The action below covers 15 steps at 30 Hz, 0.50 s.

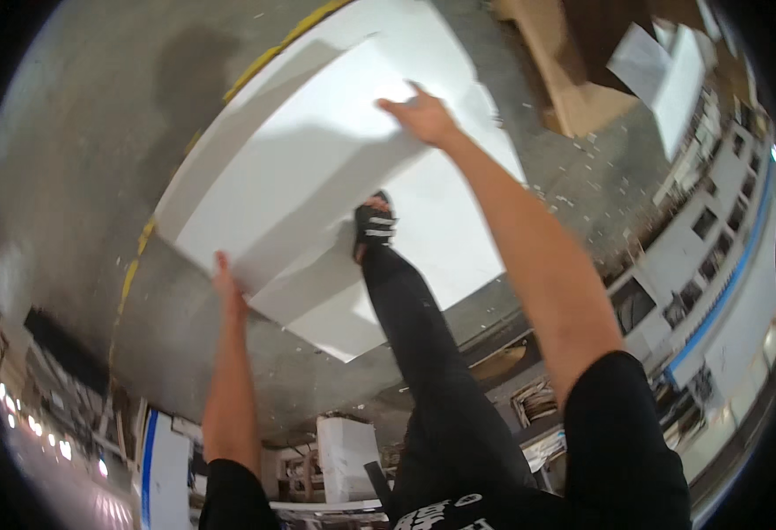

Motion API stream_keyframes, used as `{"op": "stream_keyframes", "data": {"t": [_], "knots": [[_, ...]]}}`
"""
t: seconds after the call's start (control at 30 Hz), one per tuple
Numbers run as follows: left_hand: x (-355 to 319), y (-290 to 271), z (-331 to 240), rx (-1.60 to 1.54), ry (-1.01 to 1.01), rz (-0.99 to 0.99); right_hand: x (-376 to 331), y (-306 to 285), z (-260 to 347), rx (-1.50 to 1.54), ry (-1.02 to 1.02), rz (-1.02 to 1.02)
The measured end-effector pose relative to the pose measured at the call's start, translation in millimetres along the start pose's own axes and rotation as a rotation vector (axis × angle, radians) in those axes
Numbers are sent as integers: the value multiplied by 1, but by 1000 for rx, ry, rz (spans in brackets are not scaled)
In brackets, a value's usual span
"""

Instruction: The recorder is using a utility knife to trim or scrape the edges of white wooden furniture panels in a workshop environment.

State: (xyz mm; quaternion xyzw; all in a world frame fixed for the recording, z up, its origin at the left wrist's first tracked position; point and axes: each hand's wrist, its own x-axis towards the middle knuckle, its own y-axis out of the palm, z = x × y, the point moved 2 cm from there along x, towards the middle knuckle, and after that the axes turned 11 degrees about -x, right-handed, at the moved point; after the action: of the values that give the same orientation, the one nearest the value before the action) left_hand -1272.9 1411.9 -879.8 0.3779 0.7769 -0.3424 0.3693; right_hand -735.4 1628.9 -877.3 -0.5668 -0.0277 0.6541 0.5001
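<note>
A broad white sheet (256,177) is being handled over the grey floor (79,124) by the left hand (230,284) near left and right hand (428,119) far right, finger clamping impossible to tell, even support seemingly best against buckling.

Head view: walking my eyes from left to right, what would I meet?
Long black object, white panel with a blue stripe, left hand, sandalled foot, right hand, brown cardboard, long blue strip. White sheet left out: it stretches across several of these.
</note>
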Motion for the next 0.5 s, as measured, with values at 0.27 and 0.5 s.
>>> {"op": "stream_keyframes", "data": {"t": [0.27, 0.5], "knots": [[-11, -168, -72, 408, 454, -187, -186, 9, 67, 351, -33, -408], [-196, -90, 70, 820, 648, 265, -479, 97, -187, 370, 197, -398]]}}
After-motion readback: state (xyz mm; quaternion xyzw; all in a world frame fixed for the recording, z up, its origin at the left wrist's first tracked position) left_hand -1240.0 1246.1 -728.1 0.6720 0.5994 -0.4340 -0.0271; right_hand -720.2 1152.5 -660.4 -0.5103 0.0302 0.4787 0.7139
